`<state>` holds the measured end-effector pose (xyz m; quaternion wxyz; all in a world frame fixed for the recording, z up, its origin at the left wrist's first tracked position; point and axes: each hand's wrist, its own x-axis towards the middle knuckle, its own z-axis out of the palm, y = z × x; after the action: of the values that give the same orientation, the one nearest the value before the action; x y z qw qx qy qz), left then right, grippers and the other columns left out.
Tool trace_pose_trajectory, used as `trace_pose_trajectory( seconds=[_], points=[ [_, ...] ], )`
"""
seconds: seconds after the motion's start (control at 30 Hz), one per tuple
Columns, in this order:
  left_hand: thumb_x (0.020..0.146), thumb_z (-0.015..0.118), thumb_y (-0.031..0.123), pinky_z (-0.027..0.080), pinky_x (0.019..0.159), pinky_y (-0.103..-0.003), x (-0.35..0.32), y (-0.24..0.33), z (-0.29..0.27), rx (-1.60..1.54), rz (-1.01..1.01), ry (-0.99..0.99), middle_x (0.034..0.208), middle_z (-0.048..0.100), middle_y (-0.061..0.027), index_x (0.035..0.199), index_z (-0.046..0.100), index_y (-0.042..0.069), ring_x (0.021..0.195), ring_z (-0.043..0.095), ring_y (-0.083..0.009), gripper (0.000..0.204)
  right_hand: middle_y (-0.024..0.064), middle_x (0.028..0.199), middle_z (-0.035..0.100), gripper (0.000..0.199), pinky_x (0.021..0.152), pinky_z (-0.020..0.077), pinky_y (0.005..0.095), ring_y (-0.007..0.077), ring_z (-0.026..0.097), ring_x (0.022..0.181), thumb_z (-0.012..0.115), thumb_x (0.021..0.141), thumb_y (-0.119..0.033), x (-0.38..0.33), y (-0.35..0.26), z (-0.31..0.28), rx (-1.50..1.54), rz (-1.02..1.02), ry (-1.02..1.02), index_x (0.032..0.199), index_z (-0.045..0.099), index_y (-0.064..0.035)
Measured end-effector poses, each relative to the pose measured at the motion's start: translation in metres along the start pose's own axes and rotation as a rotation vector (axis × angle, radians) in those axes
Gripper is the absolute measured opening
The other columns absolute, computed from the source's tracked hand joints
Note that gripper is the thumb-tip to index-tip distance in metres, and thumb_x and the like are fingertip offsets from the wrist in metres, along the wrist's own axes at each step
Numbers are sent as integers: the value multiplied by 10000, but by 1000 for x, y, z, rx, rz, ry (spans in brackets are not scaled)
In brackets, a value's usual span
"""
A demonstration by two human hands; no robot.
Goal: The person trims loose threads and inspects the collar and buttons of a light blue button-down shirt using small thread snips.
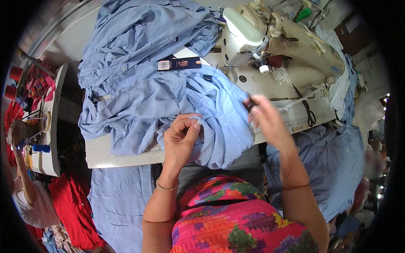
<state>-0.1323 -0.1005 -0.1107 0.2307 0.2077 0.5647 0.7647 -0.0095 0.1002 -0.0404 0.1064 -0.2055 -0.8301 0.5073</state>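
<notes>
A light-blue garment (139, 99) lies bunched over the sewing table, with pale buttons and a dark hang tag (179, 63) on it. At its near edge my left hand (181, 137) pinches a fold of the cloth between thumb and fingers. My right hand (270, 120) is off the cloth's right side, slightly blurred, its fingers closed round a small dark object (250, 103) whose kind I cannot make out. A small dark label (207, 78) shows on the garment near the sewing machine (270, 38).
Black-handled scissors (311, 116) lie on the table (122, 157) to the right. More blue cloth (316, 164) hangs at the right, and another blue piece (122, 202) hangs at the left. Beyond a side table (55, 139) at left, another person's arm (25, 177) shows beside red cloth (74, 211).
</notes>
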Motion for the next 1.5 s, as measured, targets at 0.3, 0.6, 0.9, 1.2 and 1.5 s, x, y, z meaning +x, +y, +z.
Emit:
trace_pose_trajectory(
  seconds=[0.3,0.6,0.9,1.2,1.5],
  points=[
    [880,590,12,435,717,-197,0,4,8,155,120,21,1030,587,-74,891,632,-52,835,538,-81,77,141,832,624,242,612,486,407,339,614,696,601,851,-153,-12,-19,61,-488,-390,-7,1068,557,-58],
    [871,592,-1,442,673,-192,-2,5,9,220,153,62,1008,582,-66,883,632,-50,782,534,-68,64,90,749,576,245,559,472,411,312,585,617,624,831,-180,-13,-17,66,-671,-504,107,1043,537,-93],
    [862,600,-7,426,612,-176,-2,3,11,216,148,104,987,577,-57,868,629,-53,693,511,-40,55,77,730,561,248,545,463,393,288,573,597,636,821,-174,-13,-12,74,-720,-518,156,1031,534,-90],
    [843,623,0,379,529,-177,-1,0,12,266,143,129,940,572,-51,833,619,-48,609,455,-26,49,54,688,532,222,545,451,364,254,568,589,621,822,-164,-8,-1,83,-719,-566,188,1014,535,-94],
    [802,639,-12,378,490,-216,-2,1,19,496,305,177,846,587,-86,795,608,-45,559,474,-82,45,18,665,519,154,541,442,306,191,566,576,590,810,-150,-3,1,82,-865,-605,164,951,542,-107]
  ],
)
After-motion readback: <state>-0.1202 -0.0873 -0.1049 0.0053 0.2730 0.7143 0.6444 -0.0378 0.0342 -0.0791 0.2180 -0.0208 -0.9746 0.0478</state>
